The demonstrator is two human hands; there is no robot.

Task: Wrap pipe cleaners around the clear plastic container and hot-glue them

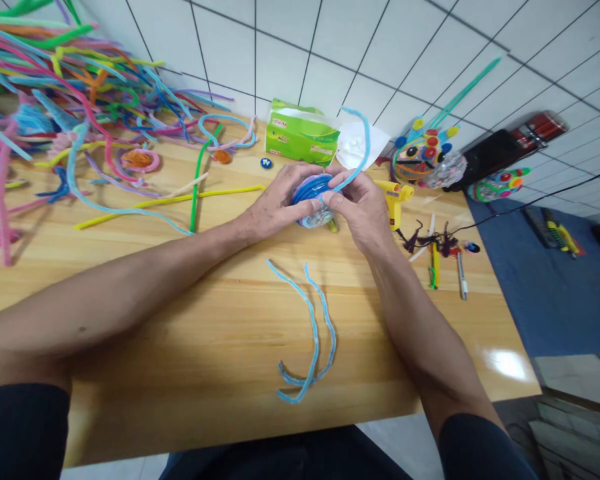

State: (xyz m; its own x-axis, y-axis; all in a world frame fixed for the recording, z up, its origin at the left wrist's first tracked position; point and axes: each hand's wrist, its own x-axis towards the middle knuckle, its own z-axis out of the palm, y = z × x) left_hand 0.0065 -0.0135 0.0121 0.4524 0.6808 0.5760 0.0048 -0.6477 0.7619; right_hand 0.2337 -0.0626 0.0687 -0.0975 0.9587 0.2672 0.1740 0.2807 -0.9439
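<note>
Between my hands is a small rounded craft piece, wound with dark blue pipe cleaner and clear and shiny at its lower side. My left hand is closed round its left side, with the thumb across the front. My right hand pinches a light blue pipe cleaner against the piece's right side; the free end curves up and away. Part of the piece is hidden by my fingers. Two loose light blue pipe cleaners lie curved on the wooden table below my hands.
A heap of coloured pipe cleaners covers the back left. Behind my hands are a green tissue pack and a blue button. At right are a yellow glue gun, a decorated craft figure, a utility knife and a cable.
</note>
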